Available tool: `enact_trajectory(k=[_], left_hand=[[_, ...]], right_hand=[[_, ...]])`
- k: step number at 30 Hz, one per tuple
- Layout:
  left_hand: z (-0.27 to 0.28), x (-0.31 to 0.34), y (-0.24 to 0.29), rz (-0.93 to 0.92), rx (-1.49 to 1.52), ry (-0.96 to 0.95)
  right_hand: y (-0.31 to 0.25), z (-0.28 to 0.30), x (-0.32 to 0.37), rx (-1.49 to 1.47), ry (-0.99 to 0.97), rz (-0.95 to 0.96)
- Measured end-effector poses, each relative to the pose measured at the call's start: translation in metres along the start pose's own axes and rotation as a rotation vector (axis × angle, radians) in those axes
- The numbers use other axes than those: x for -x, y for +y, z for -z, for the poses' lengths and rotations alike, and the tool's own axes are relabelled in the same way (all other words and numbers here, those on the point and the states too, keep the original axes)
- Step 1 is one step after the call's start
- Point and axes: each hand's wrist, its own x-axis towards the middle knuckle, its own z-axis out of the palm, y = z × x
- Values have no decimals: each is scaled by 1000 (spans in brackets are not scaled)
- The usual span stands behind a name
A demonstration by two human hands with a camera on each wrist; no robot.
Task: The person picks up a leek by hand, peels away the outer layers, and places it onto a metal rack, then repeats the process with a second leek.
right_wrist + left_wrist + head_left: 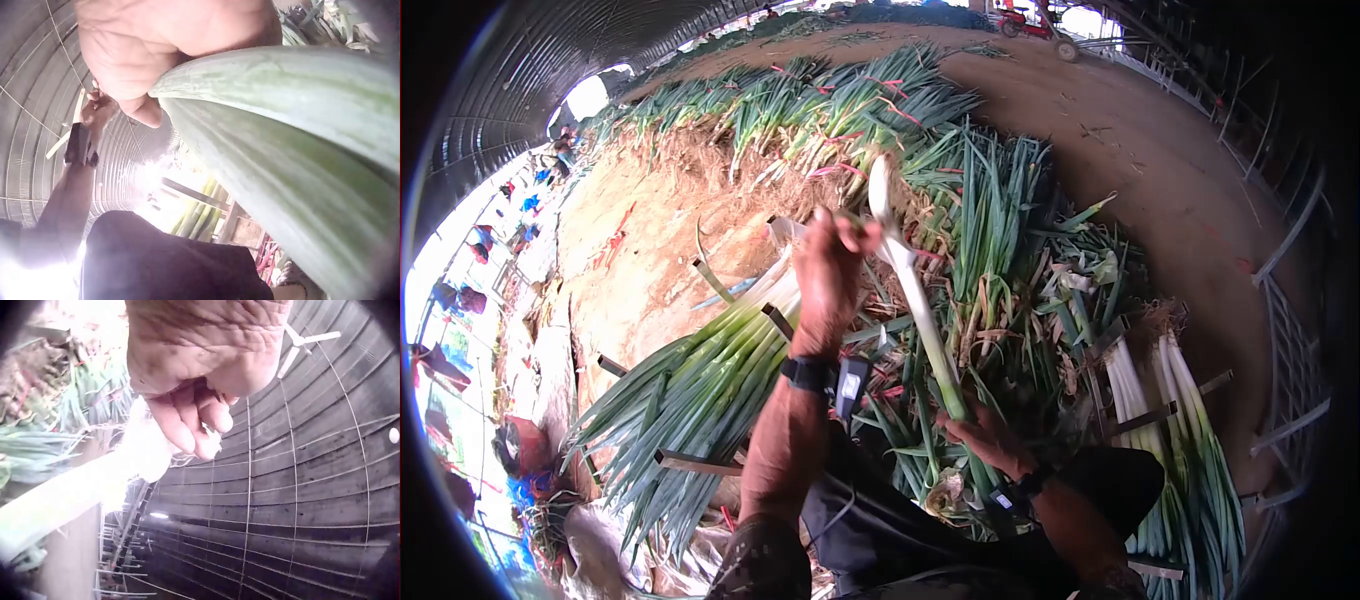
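Observation:
A long green onion [918,300] slants across the head view, white end up, green leaves low. My right hand [990,440] grips it where the leaves begin; in the right wrist view broad leaves [281,144] run out from under the right hand [181,44]. Beside its white upper part is my left hand [830,270], fingers curled. In the left wrist view the left hand [200,381] has its fingertips together on a small pale scrap [211,442], close to the bright white stalk [69,494].
A bundle of trimmed onions [700,380] lies in a metal-posted rack at left, another bundle [1175,400] at right. Untrimmed onions [1000,210] and loose leaves pile up ahead. A red vehicle [1022,24] stands far back.

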Motion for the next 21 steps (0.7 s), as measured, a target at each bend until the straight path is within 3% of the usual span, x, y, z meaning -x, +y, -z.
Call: enact_trajectory(k=[4,7,11,16,21], left_hand=[[6,-48,45,-210,-78,-123],[0,-68,79,-305,-115,-33],[-5,-83,99,-314,-78,95],[5,-96,104,-337,-126,199],[5,-113,114,-403,-222,273]], right_hand=[[-13,-7,18,192,-8,-39],[2,-7,23,160,-36,-50],[25,-4,29,179,-46,-35],[0,-8,47,294,-42,-96],[40,-6,61,417,48,40]])
